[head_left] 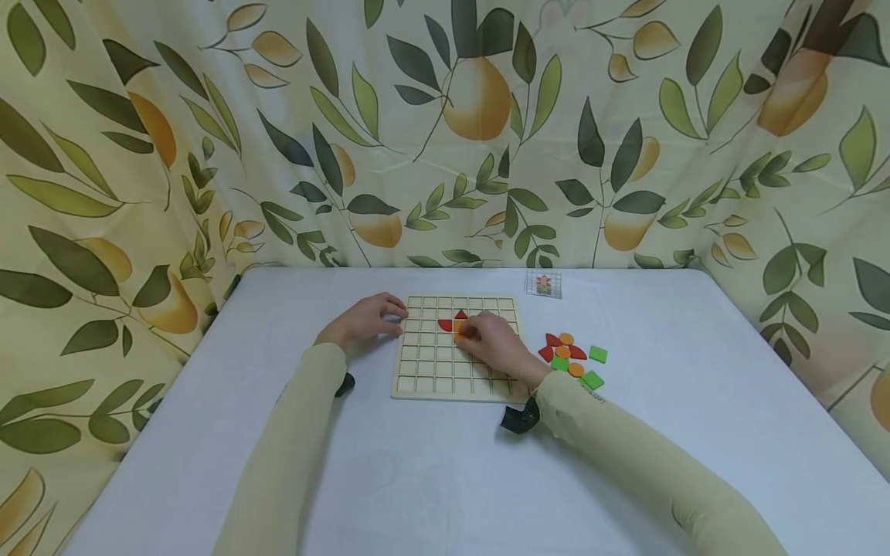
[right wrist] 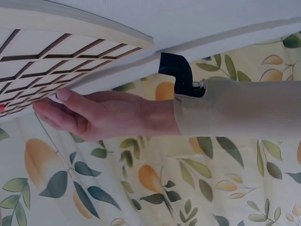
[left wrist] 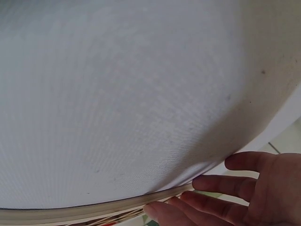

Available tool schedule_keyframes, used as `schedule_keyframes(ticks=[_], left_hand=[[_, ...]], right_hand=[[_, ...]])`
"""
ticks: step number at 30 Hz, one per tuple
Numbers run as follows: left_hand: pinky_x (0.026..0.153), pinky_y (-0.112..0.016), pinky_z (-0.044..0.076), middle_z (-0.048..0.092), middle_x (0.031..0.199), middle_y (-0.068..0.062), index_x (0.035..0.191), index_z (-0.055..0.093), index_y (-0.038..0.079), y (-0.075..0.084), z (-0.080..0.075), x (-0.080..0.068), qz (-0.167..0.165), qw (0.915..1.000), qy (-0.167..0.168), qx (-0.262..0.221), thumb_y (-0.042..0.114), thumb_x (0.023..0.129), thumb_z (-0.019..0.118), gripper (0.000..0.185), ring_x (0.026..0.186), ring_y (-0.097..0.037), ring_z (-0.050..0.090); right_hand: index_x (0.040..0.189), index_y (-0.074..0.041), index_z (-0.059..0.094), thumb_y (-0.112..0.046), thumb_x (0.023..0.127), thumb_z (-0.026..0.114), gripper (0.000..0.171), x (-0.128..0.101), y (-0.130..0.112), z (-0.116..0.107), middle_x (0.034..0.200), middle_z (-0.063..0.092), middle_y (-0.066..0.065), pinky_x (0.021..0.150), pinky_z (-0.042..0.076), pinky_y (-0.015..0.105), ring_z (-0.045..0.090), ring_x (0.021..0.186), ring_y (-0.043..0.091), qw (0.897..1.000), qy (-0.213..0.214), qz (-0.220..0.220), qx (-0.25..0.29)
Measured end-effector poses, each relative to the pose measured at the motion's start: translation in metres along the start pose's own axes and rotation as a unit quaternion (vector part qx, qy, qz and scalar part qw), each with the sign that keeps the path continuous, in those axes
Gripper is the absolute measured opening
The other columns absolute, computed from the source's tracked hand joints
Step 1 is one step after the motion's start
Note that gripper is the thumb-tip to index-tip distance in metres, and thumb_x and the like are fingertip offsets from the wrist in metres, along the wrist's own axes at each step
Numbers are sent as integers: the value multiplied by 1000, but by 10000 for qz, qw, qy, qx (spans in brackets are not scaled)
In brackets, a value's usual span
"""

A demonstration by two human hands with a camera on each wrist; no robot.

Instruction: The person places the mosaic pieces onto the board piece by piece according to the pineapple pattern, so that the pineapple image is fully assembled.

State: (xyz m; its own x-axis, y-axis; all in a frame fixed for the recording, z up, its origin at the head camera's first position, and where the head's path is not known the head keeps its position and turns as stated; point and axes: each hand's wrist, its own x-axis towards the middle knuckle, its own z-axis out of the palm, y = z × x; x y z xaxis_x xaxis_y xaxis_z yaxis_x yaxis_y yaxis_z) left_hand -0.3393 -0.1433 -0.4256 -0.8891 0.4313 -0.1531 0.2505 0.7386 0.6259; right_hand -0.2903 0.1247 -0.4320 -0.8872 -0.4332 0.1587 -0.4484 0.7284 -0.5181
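board (head_left: 431, 363): pale wood, square grid
board pieces (head_left: 452, 323): red, one orange
loose pieces (head_left: 573, 355): red, orange, green
table (head_left: 417, 463): white
curtain (head_left: 445, 131): cream, with green leaves and yellow-orange pears
sleeves (head_left: 292, 448): beige
card (head_left: 543, 284): white, grid with small red, orange and green print
wrist mounts (head_left: 520, 419): black

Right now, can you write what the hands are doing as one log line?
left hand rests on grid board edge | right hand sets orange piece | loose pieces right

grid board (head_left: 445, 363) — pale matt wood | tablecloth (head_left: 417, 479) — white woven cloth
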Motion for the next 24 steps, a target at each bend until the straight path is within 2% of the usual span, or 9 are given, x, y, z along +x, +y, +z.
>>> schedule_keyframes(ticks=[8, 15, 24], left_hand=[[111, -40, 25, 48, 131, 0, 116, 64, 12, 1, 0, 0, 9, 10000, 11, -41, 21, 81, 69, 36, 129, -21, 36], [112, -40, 25, 48, 132, 0, 117, 64, 12, 2, 0, -1, 25, 10000, 14, 57, 21, 81, 68, 37, 130, -21, 36], [111, -40, 25, 48, 132, -1, 118, 63, 11, 3, -1, -3, 126, 9999, -12, 104, 21, 82, 67, 37, 130, -22, 36]], right_hand=[[102, -9, 68, -25, 84, 67, 24, -5, 8, -9, 96, 65, 2, 80, 48, 33, 54, 87, 17, 9992, 46, 339, 202], [108, -7, 66, -25, 86, 64, 28, -20, 20, -34, 101, 61, 6, 79, 48, 34, 53, 89, 21, 9960, 208, 794, 343], [113, -7, 63, -27, 87, 63, 33, -48, 52, -65, 106, 60, 9, 77, 49, 35, 54, 94, 23, 9917, 418, 1213, 25]])
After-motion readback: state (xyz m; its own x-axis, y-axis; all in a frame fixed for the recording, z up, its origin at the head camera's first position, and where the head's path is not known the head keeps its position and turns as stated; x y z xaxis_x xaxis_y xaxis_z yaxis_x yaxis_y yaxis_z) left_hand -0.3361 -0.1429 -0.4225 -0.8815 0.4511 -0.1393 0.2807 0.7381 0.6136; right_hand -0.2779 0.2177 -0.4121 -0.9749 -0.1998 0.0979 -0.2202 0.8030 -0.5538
